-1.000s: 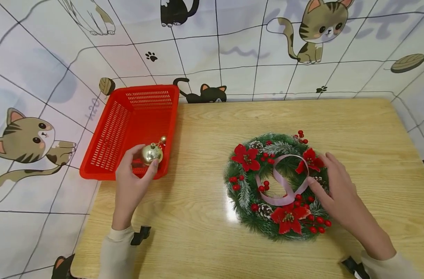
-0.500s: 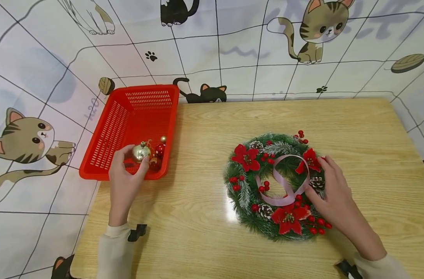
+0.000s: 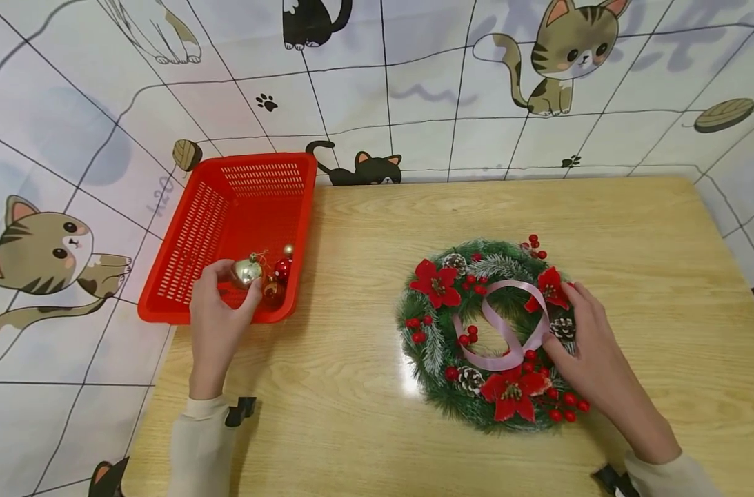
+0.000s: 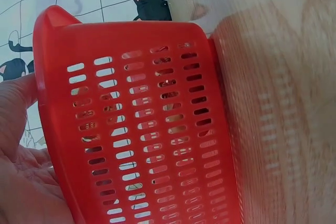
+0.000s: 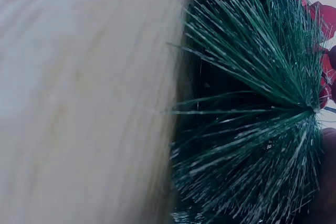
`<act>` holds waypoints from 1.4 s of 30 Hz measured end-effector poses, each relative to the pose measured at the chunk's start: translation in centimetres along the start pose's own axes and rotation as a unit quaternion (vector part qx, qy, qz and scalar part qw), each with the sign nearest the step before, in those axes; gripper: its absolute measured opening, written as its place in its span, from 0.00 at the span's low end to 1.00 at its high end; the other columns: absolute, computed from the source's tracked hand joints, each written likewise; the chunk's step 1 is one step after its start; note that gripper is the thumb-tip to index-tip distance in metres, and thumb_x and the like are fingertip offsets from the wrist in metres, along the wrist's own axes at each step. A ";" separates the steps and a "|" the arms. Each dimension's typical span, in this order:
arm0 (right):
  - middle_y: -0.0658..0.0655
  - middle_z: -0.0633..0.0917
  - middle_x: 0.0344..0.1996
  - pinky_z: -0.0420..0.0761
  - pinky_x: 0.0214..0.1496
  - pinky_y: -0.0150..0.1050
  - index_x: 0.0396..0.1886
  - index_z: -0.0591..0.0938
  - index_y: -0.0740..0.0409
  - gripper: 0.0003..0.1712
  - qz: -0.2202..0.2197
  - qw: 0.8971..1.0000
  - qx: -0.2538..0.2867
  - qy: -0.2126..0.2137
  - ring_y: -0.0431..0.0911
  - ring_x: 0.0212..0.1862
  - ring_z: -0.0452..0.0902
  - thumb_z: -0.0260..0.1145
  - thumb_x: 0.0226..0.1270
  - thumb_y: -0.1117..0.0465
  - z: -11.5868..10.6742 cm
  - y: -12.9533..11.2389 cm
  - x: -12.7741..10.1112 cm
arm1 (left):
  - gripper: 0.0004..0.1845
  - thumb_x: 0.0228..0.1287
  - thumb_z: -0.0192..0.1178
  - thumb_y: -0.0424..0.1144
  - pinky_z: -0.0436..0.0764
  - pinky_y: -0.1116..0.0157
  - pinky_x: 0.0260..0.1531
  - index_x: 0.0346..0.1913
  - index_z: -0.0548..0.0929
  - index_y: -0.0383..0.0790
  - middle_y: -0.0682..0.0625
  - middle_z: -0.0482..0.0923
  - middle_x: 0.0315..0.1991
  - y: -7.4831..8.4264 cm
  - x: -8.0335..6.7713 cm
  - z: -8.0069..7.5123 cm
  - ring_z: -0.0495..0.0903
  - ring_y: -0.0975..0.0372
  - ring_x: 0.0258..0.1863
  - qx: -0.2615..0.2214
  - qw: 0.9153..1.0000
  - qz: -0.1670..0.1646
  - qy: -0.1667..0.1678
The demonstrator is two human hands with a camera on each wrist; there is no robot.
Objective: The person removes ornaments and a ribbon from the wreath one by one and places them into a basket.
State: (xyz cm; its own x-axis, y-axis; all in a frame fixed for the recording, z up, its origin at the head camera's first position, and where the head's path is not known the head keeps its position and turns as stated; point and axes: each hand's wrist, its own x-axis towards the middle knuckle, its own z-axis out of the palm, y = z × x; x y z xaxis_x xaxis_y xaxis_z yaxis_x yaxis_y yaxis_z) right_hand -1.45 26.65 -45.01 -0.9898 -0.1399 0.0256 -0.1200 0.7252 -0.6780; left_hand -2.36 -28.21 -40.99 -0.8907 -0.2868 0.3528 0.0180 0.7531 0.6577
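Note:
In the head view my left hand [image 3: 218,314] reaches over the near rim of a red plastic basket [image 3: 196,235]. A shiny gold bauble [image 3: 247,273] sits between its thumb and fingers. Beside it in the basket lie a red bauble [image 3: 282,269], a copper-coloured bauble [image 3: 274,293] and a small gold ball [image 3: 288,249]. My right hand [image 3: 600,355] rests on the right side of a green Christmas wreath [image 3: 435,348], fingers by a red poinsettia [image 3: 552,288] and thumb beside a pink ribbon [image 3: 506,331]. A pine cone [image 3: 563,328] shows between thumb and fingers.
Wreath and basket stand on a wooden table [image 3: 352,386], the basket at its far left corner. A cat-print wall covering [image 3: 439,90] rises behind and to the left. The basket's slotted wall [image 4: 131,129] fills much of the left wrist view.
My left hand has shifted left with the gold bauble, uncovering the red and copper-coloured ones. My right hand has slid slightly left on the wreath, which stays in place.

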 end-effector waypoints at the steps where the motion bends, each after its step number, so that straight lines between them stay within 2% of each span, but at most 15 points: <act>1: 0.73 0.50 0.85 0.55 0.68 0.86 0.90 0.50 0.62 0.51 0.002 1.000 -0.001 -0.002 0.75 0.82 0.47 0.65 0.74 0.60 0.0 0.0 0.0 | 0.28 0.70 0.73 0.37 0.72 0.48 0.51 0.65 0.77 0.26 0.34 0.80 0.53 -0.1 0.0 0.0 0.76 0.42 0.53 0.004 1.000 0.004 0.001; 7: 0.74 0.50 0.85 0.56 0.68 0.86 0.90 0.49 0.61 0.52 0.006 1.000 0.000 -0.008 0.75 0.82 0.48 0.66 0.74 0.60 0.1 0.1 0.0 | 0.27 0.68 0.75 0.36 0.71 0.48 0.50 0.64 0.79 0.26 0.35 0.80 0.50 -0.6 0.3 0.0 0.74 0.42 0.53 0.023 0.999 0.025 -0.010; 15: 0.75 0.52 0.84 0.56 0.70 0.84 0.90 0.50 0.62 0.53 0.004 1.000 -0.004 -0.003 0.75 0.82 0.49 0.66 0.73 0.60 0.1 0.1 0.2 | 0.25 0.69 0.73 0.38 0.72 0.44 0.47 0.63 0.80 0.28 0.34 0.81 0.50 -0.3 0.7 -0.3 0.73 0.40 0.52 0.074 0.996 0.017 -0.049; 19: 0.75 0.52 0.84 0.57 0.68 0.85 0.90 0.50 0.61 0.53 0.006 1.000 -0.006 -0.006 0.75 0.81 0.50 0.66 0.73 0.60 0.0 0.1 0.2 | 0.29 0.70 0.72 0.40 0.71 0.46 0.43 0.65 0.77 0.26 0.31 0.81 0.49 -0.1 1.2 -0.8 0.74 0.40 0.47 0.102 0.991 -0.003 -0.083; 23: 0.74 0.52 0.84 0.59 0.66 0.86 0.90 0.49 0.59 0.53 0.004 1.000 -0.007 -0.009 0.75 0.81 0.50 0.67 0.73 0.61 -0.1 0.1 0.2 | 0.30 0.72 0.71 0.44 0.69 0.51 0.33 0.64 0.74 0.25 0.28 0.82 0.50 -0.4 1.8 -1.5 0.73 0.43 0.38 0.122 0.985 -0.031 -0.121; 26: 0.74 0.52 0.84 0.59 0.67 0.85 0.90 0.50 0.60 0.53 -0.003 1.000 -0.005 -0.010 0.75 0.81 0.50 0.67 0.74 0.61 0.0 0.2 0.2 | 0.29 0.72 0.71 0.45 0.68 0.54 0.27 0.62 0.74 0.25 0.31 0.82 0.43 -0.7 2.2 -2.1 0.72 0.48 0.31 0.132 0.979 -0.044 -0.147; 29: 0.73 0.52 0.85 0.57 0.68 0.84 0.90 0.51 0.61 0.52 -0.011 1.000 -0.004 -0.011 0.74 0.81 0.50 0.66 0.74 0.61 0.1 0.3 0.3 | 0.28 0.72 0.70 0.44 0.69 0.57 0.23 0.61 0.74 0.26 0.39 0.77 0.31 -0.9 2.5 -2.5 0.71 0.50 0.27 0.139 0.973 -0.058 -0.173; 32: 0.72 0.52 0.85 0.58 0.68 0.85 0.90 0.51 0.60 0.51 -0.012 1.000 -0.004 -0.013 0.74 0.81 0.51 0.66 0.74 0.61 0.1 0.2 0.3 | 0.28 0.70 0.71 0.43 0.70 0.58 0.21 0.61 0.74 0.26 0.43 0.73 0.25 -0.9 2.7 -2.6 0.71 0.51 0.25 0.144 0.967 -0.074 -0.194; 35: 0.72 0.53 0.85 0.60 0.67 0.85 0.90 0.52 0.60 0.51 -0.011 1.000 -0.003 -0.012 0.74 0.81 0.52 0.66 0.74 0.61 0.0 0.2 0.3 | 0.27 0.69 0.70 0.42 0.71 0.59 0.21 0.60 0.74 0.26 0.44 0.73 0.24 -0.7 3.0 -2.6 0.72 0.50 0.26 0.151 0.963 -0.084 -0.205; 42: 0.72 0.54 0.85 0.60 0.67 0.84 0.90 0.52 0.59 0.51 -0.011 1.000 -0.005 -0.012 0.74 0.80 0.53 0.66 0.74 0.61 -0.1 0.2 0.4 | 0.27 0.69 0.69 0.41 0.72 0.59 0.20 0.60 0.74 0.25 0.43 0.76 0.25 -0.5 3.3 -2.4 0.73 0.49 0.27 0.152 0.961 -0.086 -0.213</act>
State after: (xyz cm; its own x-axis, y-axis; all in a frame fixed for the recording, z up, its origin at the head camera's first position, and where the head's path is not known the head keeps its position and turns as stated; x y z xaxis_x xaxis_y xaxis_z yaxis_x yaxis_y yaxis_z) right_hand -1.85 26.85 -45.08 -0.9849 -0.1717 0.0218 -0.1418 0.7279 -0.6708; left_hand -4.19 -30.95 -38.52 -0.9751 -0.2023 -0.0909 -0.2217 0.8734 0.4335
